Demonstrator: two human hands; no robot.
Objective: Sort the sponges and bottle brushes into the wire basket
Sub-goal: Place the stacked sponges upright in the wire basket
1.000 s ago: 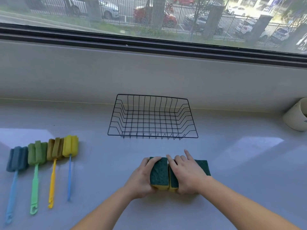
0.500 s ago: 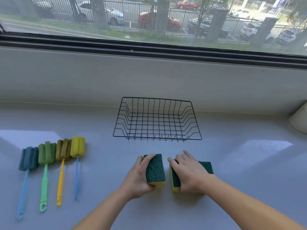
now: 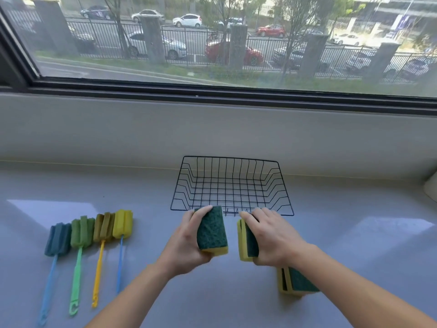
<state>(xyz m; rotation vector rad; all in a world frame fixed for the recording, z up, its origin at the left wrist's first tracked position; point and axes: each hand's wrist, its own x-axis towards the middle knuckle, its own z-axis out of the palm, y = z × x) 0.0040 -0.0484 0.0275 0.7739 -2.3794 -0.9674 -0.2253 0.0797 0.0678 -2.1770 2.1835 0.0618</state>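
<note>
- As I read it, nothing is sorted yet. The wire basket (image 3: pixel 229 158) at 12 o'clock on the counter (image 3: pixel 354 245) holds nothing.
- The four bottle brushes (image 3: pixel 80 230) lie in a row at 9 o'clock, heads toward the window. They are well apart from the basket and untouched.
- I have the left hand (image 3: pixel 186 242) curled round one green-and-yellow sponge (image 3: pixel 211 229), just short of the basket's near rim at 11 o'clock.
- The right hand (image 3: pixel 272 237) grips a second sponge (image 3: pixel 246 242) on edge at 1 o'clock, fingers wrapped over its top. I cannot tell whether that is one sponge or two pressed together.
- A spare stack (image 3: pixel 298 281) of sponges stands on the counter at 5 o'clock, partly under the right forearm.
- My judgement is that everything is left: both held loads, the stack, then the brushes.
</note>
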